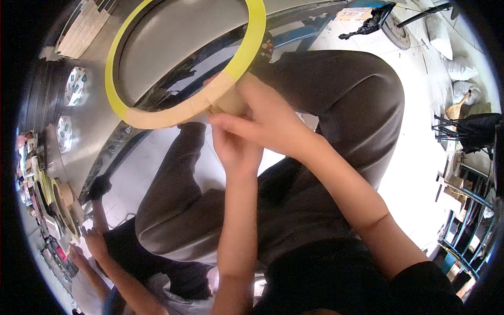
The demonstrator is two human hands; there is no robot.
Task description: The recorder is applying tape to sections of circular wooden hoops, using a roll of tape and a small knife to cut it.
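A large, flat ring with a bright yellow face [239,63] is held up at the near edge of a grey metal tabletop [94,58]. Its lower stretch is covered by a smooth tan band [173,116], which runs from the lower left up to the hands. The person's right hand [268,113] is closed at the ring's lower right, thumb and fingers drawn together around a small tan piece [232,101] that lies against the band. The left hand [236,147] comes up from below, just under the right one and partly overlapped by it; its fingers are mostly hidden, so how far they are closed cannot be told.

Shiny dark plastic film [168,84] lines the tabletop's curved edge, seen partly through the ring. To the left are two white rolls with green marks [76,86] and a stack of thin dark strips [39,94]; curved tan pieces [86,29] are stacked at the upper left. At the lower left, a co-worker's hands [94,242] are near more yellow and tan rings [64,202]. At the right are a black folding seat [475,131] and a blue metal rack [475,202].
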